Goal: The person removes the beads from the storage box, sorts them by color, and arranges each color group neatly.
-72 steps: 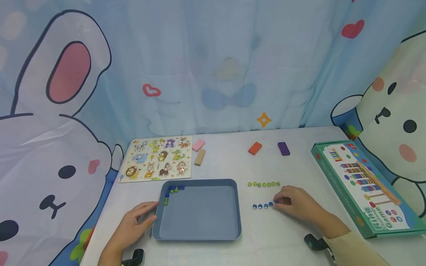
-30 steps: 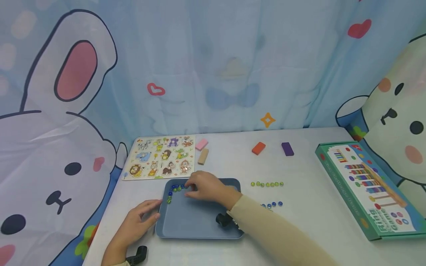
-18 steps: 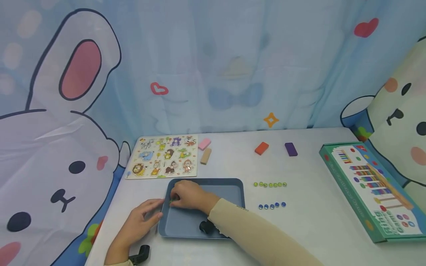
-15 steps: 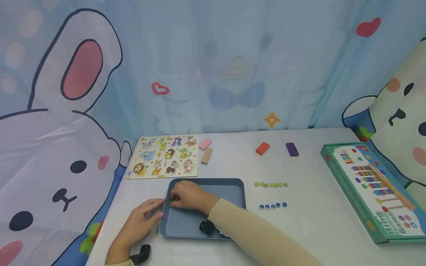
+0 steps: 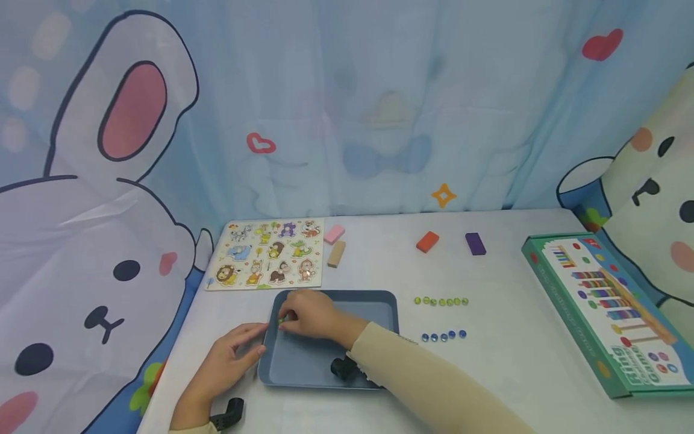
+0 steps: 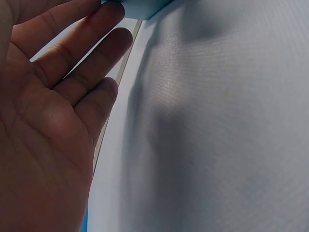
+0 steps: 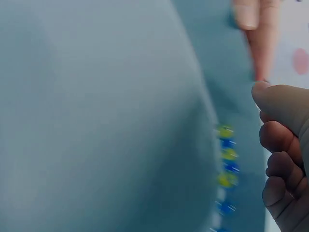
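My right hand (image 5: 314, 314) reaches into the left side of the blue-grey tray (image 5: 298, 369), thumb and forefinger pinching at a green marble (image 5: 281, 321). The right wrist view shows a line of yellow-green and blue marbles (image 7: 228, 153) along the tray wall, beside the curled fingers (image 7: 280, 135). My left hand (image 5: 225, 360) lies at the tray's left rim, its fingertips right at the edge and its fingers loosely extended. To the tray's right, a row of green marbles (image 5: 441, 302) lies behind a row of blue marbles (image 5: 444, 337).
Behind the tray lies an animal puzzle board (image 5: 265, 256), with a pink block (image 5: 334, 234) and a tan block (image 5: 336, 254) beside it. An orange block (image 5: 428, 242) and a purple block (image 5: 475, 244) lie farther right. A green toy box (image 5: 607, 313) occupies the right side.
My right hand has moved from the blue row leftward into the tray, then from its back edge down to its left side. The left hand stays at the rim.
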Tool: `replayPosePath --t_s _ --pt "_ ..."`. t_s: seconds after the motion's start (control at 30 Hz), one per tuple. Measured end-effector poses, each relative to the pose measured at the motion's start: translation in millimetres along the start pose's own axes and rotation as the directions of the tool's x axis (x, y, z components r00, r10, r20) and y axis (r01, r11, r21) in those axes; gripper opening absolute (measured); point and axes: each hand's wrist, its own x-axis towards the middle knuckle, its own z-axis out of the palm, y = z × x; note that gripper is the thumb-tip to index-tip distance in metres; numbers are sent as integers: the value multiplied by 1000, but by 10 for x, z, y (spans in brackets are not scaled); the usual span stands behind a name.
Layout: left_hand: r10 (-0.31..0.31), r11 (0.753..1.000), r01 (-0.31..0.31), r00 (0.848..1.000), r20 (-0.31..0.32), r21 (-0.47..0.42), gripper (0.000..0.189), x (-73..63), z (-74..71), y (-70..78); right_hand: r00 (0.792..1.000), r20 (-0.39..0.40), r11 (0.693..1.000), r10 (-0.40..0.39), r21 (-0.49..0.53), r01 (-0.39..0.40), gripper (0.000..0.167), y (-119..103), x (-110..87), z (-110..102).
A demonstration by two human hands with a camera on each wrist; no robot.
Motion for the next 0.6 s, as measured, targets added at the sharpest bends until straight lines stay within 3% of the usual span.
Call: replayPosePath --t_s 0.27,0.6 --pt "8 1000 -8 1000 2 -2 47 13 -1 4 991 -136 996 -7 86 19 18 165 -254 -450" --pt "-10 1000 10 1000 2 10 47 -13 3 11 959 -255 991 121 87 -102 15 476 -668 -765"
